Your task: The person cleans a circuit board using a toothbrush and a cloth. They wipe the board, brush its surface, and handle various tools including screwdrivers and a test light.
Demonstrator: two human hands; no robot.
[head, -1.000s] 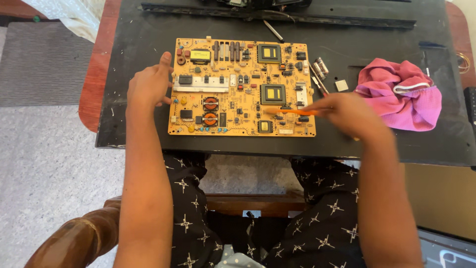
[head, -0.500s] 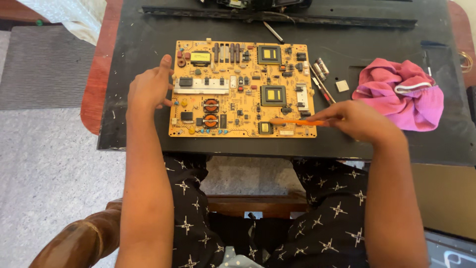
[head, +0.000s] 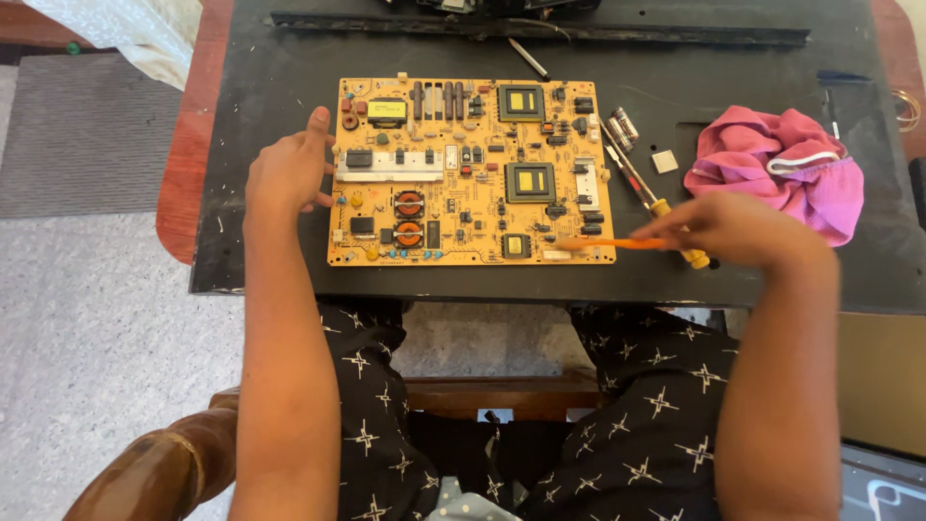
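A yellow circuit board (head: 463, 174) with black and orange components lies flat on a black panel (head: 270, 87). My left hand (head: 285, 174) rests at the board's left edge, fingers against it, holding nothing. To the right of the board, my right hand (head: 733, 230) grips a thin orange tool (head: 608, 244). The tool's tip lies over the board's lower right corner. A yellow-handled screwdriver (head: 651, 198) lies just right of the board, partly under my right hand.
A crumpled pink cloth (head: 781, 164) sits at the right of the panel. Small metal parts (head: 622, 125) and a small white square (head: 665, 161) lie beside the board. A dark bar (head: 579, 31) runs along the far edge. A wooden chair arm (head: 154, 463) shows at the lower left.
My right hand has drawn back to the right, off the board, pulling the orange tool with it. My left hand has stayed at the board's left edge.
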